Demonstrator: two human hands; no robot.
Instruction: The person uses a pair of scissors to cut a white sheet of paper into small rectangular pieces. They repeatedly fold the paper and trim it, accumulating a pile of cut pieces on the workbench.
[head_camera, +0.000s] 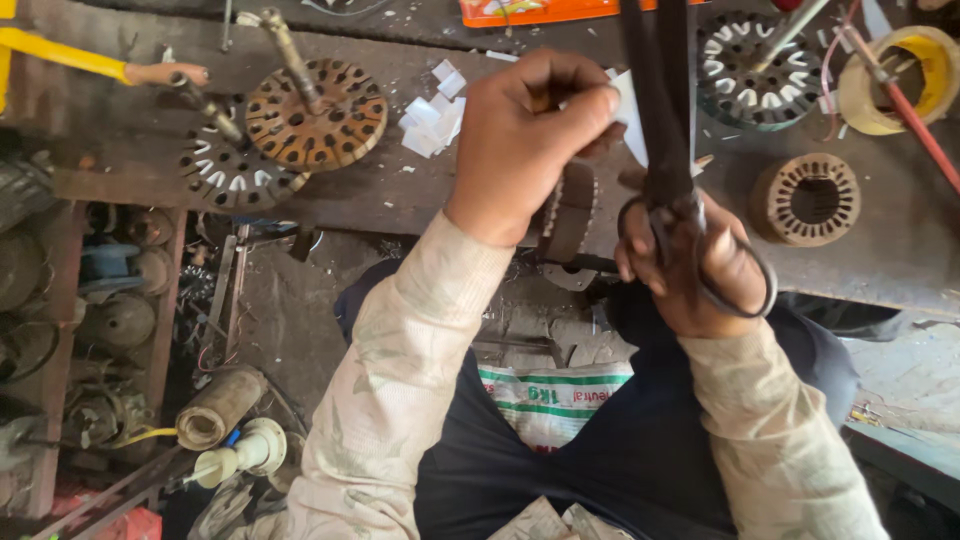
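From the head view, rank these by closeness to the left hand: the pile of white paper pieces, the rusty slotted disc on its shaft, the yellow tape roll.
From the left hand:
1. Pile of white paper pieces, just to its left on the bench.
2. Rusty slotted disc, farther left.
3. Yellow tape roll, far right corner.

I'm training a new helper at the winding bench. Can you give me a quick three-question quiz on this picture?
1. Which hand holds the scissors?
2. True or false: the left hand pinches a white paper piece.
3. The pile of cut white pieces lies: A) on the bench B) on the floor C) in the person's lap.

Key: 1. The right hand. 2. True. 3. A.
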